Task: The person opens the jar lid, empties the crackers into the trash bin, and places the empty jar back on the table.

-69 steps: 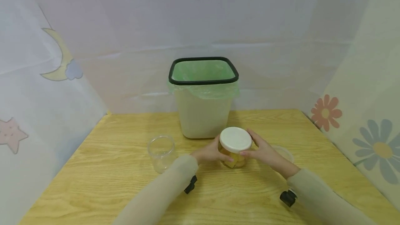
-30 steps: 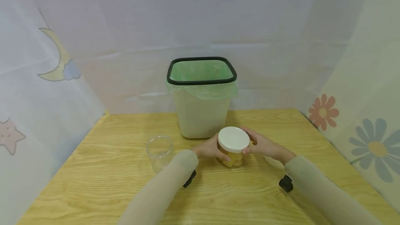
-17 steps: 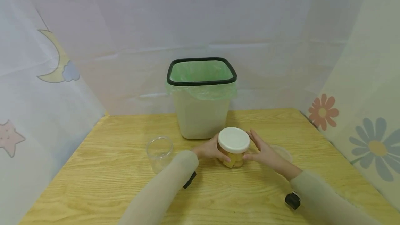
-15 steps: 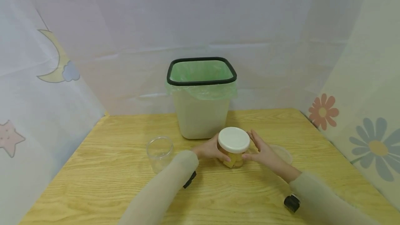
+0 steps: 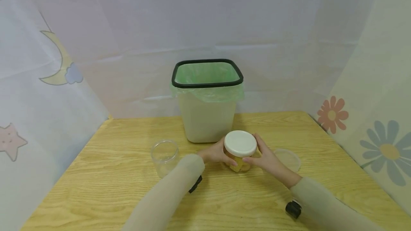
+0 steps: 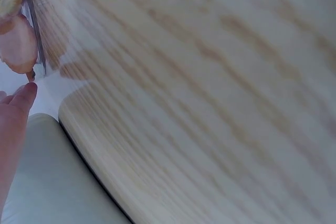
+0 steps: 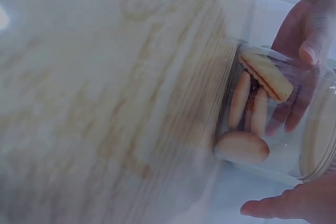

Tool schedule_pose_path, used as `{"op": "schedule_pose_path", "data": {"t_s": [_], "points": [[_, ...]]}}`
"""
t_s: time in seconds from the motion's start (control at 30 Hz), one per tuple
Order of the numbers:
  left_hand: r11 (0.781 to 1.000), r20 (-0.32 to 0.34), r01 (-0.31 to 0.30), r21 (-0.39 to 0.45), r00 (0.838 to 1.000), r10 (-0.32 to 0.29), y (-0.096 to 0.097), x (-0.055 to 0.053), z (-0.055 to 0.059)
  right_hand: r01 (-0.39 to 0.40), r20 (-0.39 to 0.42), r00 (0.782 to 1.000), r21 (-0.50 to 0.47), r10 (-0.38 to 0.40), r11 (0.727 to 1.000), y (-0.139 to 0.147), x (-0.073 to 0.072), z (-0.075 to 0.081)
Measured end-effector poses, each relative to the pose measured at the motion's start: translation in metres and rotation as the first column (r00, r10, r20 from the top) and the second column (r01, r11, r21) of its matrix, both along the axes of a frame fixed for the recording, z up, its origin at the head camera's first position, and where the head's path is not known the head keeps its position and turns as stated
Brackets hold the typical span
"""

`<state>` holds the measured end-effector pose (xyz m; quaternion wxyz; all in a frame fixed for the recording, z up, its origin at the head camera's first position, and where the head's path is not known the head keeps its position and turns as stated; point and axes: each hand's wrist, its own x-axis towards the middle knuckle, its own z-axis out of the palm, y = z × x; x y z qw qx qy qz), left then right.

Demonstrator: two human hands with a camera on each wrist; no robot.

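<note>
Though transparent, jar [image 5: 239, 163] partly behind left hand [image 5: 216, 153]

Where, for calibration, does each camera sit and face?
Head: on head, facing forward and down at clear round white-lidded jar; left hand, right hand, pale sleeves.
Left wrist: worn there, facing wood-grain tabletop, jar at left edge; left hand partly.
Right wrist: worn there, facing tabletop and jar; both hands.
Wrist views share: tan biscuits.
</note>
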<state>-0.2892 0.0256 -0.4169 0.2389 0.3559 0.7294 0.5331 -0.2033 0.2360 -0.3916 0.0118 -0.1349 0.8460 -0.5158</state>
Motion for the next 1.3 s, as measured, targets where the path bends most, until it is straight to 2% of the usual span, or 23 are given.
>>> {"op": "schedule_pose_path", "data": {"t_s": [0.37,0.7,1.13,1.3], "points": [[1.000,0.017,-0.016,-0.004,1.000,0.016,-0.002,0.002,0.001,0.039,0.012,0.999,0.043,-0.040,0.998,-0.005,-0.008,-0.001],[1.000,0.025,-0.026,-0.004,0.999,0.026,-0.003,0.003,0.001,0.024,0.017,1.000,0.027,-0.025,0.999,-0.001,-0.015,-0.005],[1.000,0.022,-0.011,0.004,1.000,0.011,-0.001,0.001,0.001,-0.093,-0.026,0.995,-0.028,0.092,0.995,0.011,-0.023,-0.002],[1.000,0.019,-0.004,0.008,1.000,0.004,-0.001,0.000,0.000,-0.119,-0.026,0.993,-0.013,0.119,0.993,0.014,-0.025,-0.003]]}}
